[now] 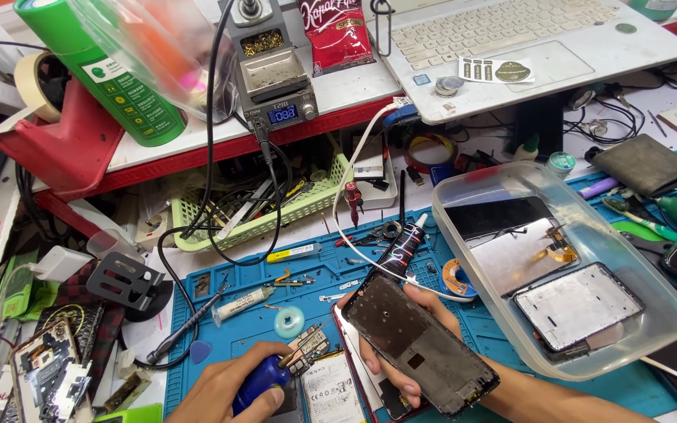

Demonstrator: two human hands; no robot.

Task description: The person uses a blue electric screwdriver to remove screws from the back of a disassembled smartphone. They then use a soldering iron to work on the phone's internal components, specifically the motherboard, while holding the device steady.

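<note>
At the bottom centre of the frame the right hand (401, 345) is clamped on a dark phone frame (421, 345), fingers wrapped round its left edge and the thumb at its top; the frame lies tilted, its top toward upper left and its foot toward lower right, held just above the blue mat (229, 329). To its left, at the bottom edge, the left hand (225, 392) is closed around a blue screwdriver (264, 380) whose metal tip points right toward a small circuit board (307, 348). Just below that board lies a white battery (331, 388), touching the lower left side of the phone frame. A black glue tube (401, 247) stands slanted just above the right hand, its white nozzle aimed up right. A white cable (354, 196) runs from the upper centre down past the tube. On the right half of the frame sits a clear plastic tub (671, 309) holding 3 flat phone parts. In the upper centre a soldering station (276, 78) with a lit blue display rests on a white shelf, with a green spray can (111, 70) leaning at upper left and a white laptop (526, 47) at upper right. A green basket (307, 207) of tools lies between the shelf and the mat.
</note>
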